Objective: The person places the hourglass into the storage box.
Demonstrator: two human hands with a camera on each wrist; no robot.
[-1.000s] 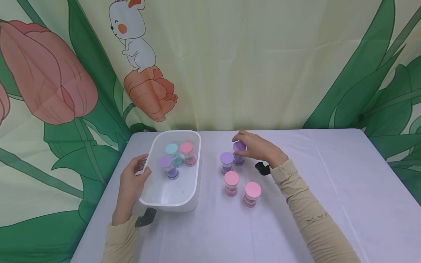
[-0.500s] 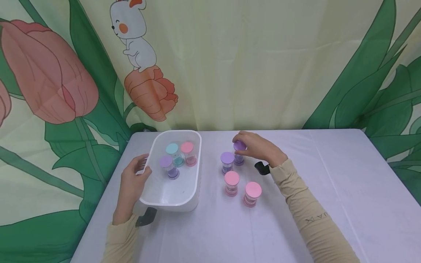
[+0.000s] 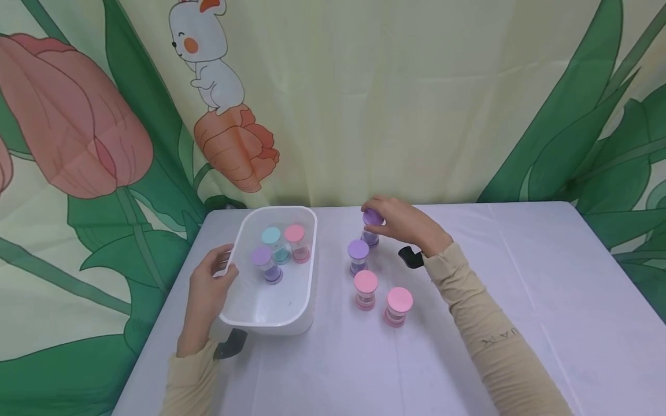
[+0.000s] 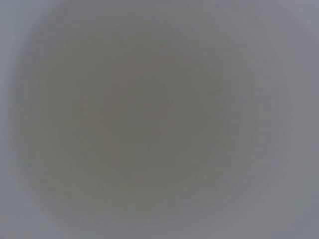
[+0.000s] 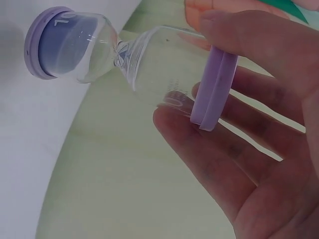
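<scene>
In the head view, my right hand (image 3: 403, 222) pinches a purple-capped hourglass (image 3: 371, 235) near its upper cap. The right wrist view shows that hourglass (image 5: 134, 57) between thumb and fingers, its purple sand in the far bulb. Whether its base touches the table, I cannot tell. Just in front stands another purple hourglass (image 3: 358, 257). Two pink ones, a nearer-left one (image 3: 366, 289) and a right one (image 3: 398, 306), stand closer to me. My left hand (image 3: 210, 286) grips the left rim of a white plastic bin (image 3: 270, 326). The left wrist view is a grey blur.
Inside the bin stand a blue hourglass (image 3: 276, 245), a pink one (image 3: 298, 242) and a purple one (image 3: 267, 264). A white cloth covers the table (image 3: 489, 277). Behind its far edge hangs a printed curtain (image 3: 364, 115).
My right hand has moved the purple hourglass slightly away from me and to the left. My left hand and the bin have stayed in place.
</scene>
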